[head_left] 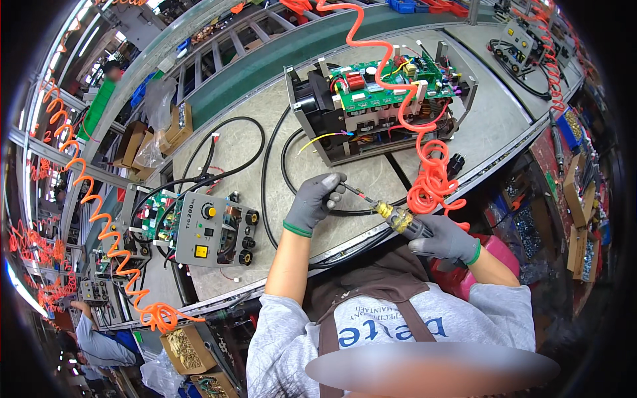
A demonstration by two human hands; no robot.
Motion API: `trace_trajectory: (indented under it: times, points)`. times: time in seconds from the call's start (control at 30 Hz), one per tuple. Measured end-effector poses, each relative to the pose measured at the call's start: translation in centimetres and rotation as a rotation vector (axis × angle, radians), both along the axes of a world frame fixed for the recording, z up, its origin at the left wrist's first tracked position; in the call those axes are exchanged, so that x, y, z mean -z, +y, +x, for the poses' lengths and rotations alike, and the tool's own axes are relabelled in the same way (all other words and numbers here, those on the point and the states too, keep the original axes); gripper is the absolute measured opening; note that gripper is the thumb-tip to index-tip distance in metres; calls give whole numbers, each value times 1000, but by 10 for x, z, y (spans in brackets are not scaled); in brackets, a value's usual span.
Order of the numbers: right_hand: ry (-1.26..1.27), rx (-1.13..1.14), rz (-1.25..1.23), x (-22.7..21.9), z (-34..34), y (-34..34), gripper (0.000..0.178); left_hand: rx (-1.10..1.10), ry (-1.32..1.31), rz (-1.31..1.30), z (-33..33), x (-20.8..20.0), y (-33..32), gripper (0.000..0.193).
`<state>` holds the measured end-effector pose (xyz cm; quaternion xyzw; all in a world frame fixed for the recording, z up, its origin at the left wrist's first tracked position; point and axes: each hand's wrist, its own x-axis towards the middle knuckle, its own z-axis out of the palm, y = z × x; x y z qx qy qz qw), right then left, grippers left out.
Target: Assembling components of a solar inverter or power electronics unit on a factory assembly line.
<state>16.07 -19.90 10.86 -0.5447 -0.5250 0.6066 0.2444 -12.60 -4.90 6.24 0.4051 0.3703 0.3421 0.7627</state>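
Observation:
My right hand (446, 240), in a grey glove with a green cuff, is wrapped round a yellow and dark power screwdriver (397, 219). The tool lies tilted, its thin bit pointing up and left. At the bit's tip, the fingers of my gloved left hand (313, 202) are pinched together; whatever they hold is too small to make out. Beyond both hands stands an opened machine chassis (318, 136) with a green circuit board (361, 83) on top and a black fan housing at its left end. A yellow wire sticks out from it.
An orange coiled hose (428, 189) hangs over the chassis and bunches near the screwdriver. Left of my hands sits a grey control panel unit (213, 229) with knobs. Black cables (267, 179) loop across the grey bench (229, 156). Boxes of small parts (580, 199) stand at right.

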Motion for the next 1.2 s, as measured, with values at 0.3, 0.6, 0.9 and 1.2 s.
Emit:
trace_trajectory:
  times: [0.3, 0.6, 0.9, 1.2]
  points:
    - [-202, -46, 221, 10, 2, -2, 39, -194, 102, 41, 18, -10, -10, 41]
    - [-234, 36, 196, 8, 18, -22, 54, -17, -377, -312, -16, -39, 41, 65]
    - [-74, 150, 150, 19, 17, -39, 47, 234, -247, -53, -14, -44, 32, 34]
    - [106, 216, -24, 25, 1, -37, 37, -270, 458, 283, 23, -3, 13, 25]
